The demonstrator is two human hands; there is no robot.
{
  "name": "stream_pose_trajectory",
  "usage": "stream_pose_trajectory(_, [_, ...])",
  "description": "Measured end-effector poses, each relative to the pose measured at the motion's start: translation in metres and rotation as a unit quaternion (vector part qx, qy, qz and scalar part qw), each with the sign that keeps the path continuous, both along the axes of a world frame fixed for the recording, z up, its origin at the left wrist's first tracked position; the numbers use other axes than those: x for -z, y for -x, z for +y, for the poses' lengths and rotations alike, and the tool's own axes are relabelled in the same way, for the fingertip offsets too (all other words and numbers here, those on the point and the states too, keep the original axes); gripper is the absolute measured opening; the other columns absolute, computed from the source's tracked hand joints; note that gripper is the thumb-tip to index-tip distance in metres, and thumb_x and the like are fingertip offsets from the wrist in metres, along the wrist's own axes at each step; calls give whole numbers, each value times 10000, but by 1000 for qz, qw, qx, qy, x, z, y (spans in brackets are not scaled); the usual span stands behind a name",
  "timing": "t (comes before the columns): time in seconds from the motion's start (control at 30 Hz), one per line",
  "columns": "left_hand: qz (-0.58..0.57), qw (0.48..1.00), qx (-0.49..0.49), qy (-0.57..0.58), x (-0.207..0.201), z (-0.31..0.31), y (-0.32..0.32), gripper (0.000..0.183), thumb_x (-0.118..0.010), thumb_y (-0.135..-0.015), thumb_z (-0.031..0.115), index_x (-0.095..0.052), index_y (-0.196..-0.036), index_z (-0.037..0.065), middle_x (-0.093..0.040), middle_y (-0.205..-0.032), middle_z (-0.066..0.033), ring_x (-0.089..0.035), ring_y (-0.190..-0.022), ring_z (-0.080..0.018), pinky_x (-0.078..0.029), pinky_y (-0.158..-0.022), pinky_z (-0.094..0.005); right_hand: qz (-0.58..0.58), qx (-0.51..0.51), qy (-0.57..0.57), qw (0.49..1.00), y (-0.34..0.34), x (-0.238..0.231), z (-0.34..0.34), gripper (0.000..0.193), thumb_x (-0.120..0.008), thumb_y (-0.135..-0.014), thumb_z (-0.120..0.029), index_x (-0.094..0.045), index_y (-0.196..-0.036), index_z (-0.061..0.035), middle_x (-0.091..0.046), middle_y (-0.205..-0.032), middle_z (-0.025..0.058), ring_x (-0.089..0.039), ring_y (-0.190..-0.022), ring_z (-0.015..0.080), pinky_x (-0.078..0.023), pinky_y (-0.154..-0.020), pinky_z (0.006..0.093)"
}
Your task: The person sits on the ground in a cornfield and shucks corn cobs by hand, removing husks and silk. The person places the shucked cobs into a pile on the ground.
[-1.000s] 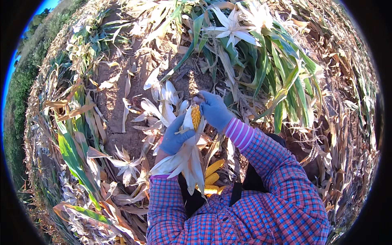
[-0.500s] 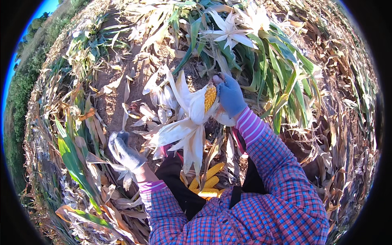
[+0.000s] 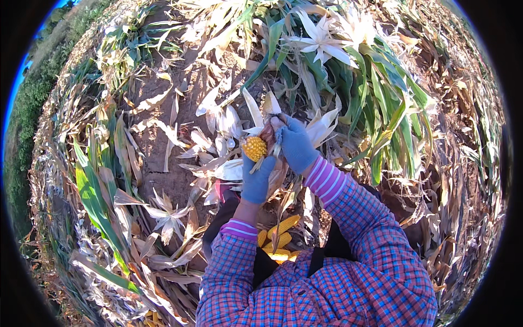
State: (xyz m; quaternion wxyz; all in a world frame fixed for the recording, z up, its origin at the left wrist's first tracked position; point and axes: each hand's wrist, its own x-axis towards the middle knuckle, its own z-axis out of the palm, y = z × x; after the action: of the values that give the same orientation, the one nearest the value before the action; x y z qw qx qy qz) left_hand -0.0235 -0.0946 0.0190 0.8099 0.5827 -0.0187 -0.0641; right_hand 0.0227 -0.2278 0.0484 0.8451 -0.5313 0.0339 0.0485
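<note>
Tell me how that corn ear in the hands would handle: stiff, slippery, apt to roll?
The ear looks stiff: it juts straight out while the left hand grips it. Its bumpy yellow kernels probably grip gloves well. The pale husks by the right hand bend and splay, so likely floppy and light. Stripped bare, its round shape would probably roll.

packages: none in view | labels: none | signs: none | screens: none | scene: only corn plants, husks and soil outdoors
</note>
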Motion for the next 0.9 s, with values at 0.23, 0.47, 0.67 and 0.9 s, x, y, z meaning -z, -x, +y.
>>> stream_pose_trajectory(0.23, [-38,995,-68,-64,-8,3,-4,443,-622,-822,90,-497,-1235,-12,-561,-1135,-63,-553,-1018,-152,-449,-900,-296,-18,7,19,1000,-6,23,11,268,-541,-983,-266,-585,-977,-2,-539,-808,-4,-453,-753,55,-410,-677,221])
stream_pose_trajectory(0.47, [-62,987,-54,-140,-11,11,-8,485,-612,-867,148,-458,-1296,-19,-558,-1161,-55,-545,-1018,-124,-455,-886,-280,-51,-114,-7,992,5,-5,10,312,-561,-978,-234,-580,-1165,15,-624,-1030,41,-557,-923,94,-471,-847,248])
stream_pose_trajectory(0.67, [-79,992,-37,-87,-6,9,-10,488,-603,-882,164,-442,-1308,-10,-556,-1172,-76,-543,-1057,-143,-449,-921,-295,-90,-14,12,996,5,28,24,285,-521,-999,-199,-591,-1170,18,-654,-1012,46,-581,-923,90,-489,-822,248])
stream_pose_trajectory(0.9, [-104,985,-123,-56,5,10,-8,426,-573,-889,120,-457,-1280,-4,-552,-1180,-81,-545,-1054,-148,-450,-922,-296,-87,54,100,990,12,6,33,158,-539,-916,-80,-593,-1030,14,-646,-878,106,-610,-778,198,-490,-725,313])
